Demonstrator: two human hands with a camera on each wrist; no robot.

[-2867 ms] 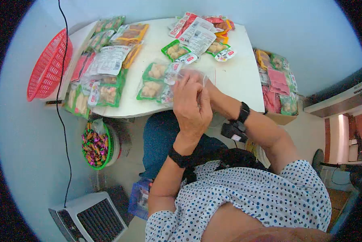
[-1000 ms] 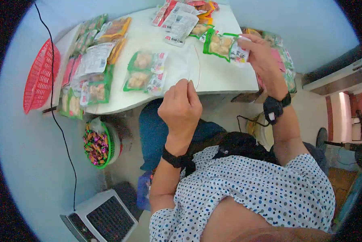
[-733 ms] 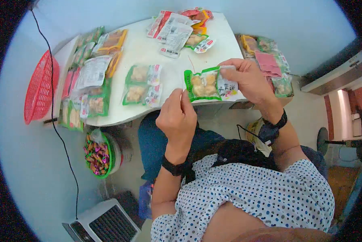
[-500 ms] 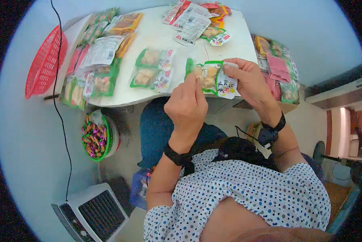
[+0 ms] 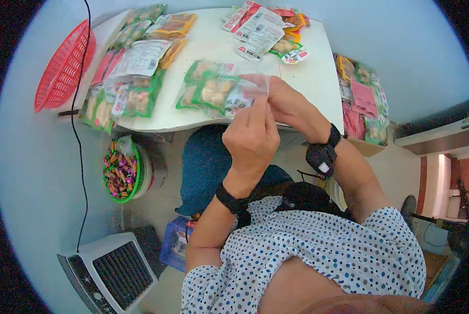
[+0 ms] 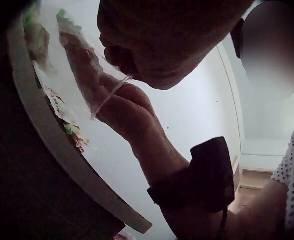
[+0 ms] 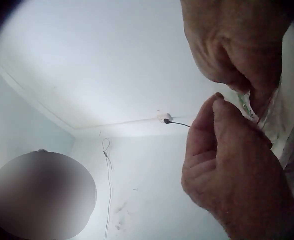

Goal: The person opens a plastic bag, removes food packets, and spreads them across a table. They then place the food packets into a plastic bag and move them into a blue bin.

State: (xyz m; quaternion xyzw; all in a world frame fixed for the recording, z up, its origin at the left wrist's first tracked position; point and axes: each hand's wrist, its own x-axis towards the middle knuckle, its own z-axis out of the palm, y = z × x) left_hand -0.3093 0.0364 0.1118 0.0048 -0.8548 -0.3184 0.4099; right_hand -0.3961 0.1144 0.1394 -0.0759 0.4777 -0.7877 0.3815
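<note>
Mouth of the clear bag (image 5: 252,67) is best held wide so the green-edged pack (image 5: 213,93) can be slid in flat, no film snagged. The pack's seen inside, partly overlapping the other packs (image 5: 200,69), near the front edge of the surface (image 5: 169,111). The bag's rim is pinched by the left hand (image 5: 251,137); the pack's label end looks gripped by the right hand (image 5: 280,99), fingers tucked inside, forearm angled in.

A small food-packing room, whether home or shop unclear: snack pouches (image 5: 141,58) lie stacked on a white table (image 5: 208,36) and fill a cardboard box (image 5: 368,149); 1 green basket (image 5: 138,172) brims with wrapped candies (image 5: 120,170).
</note>
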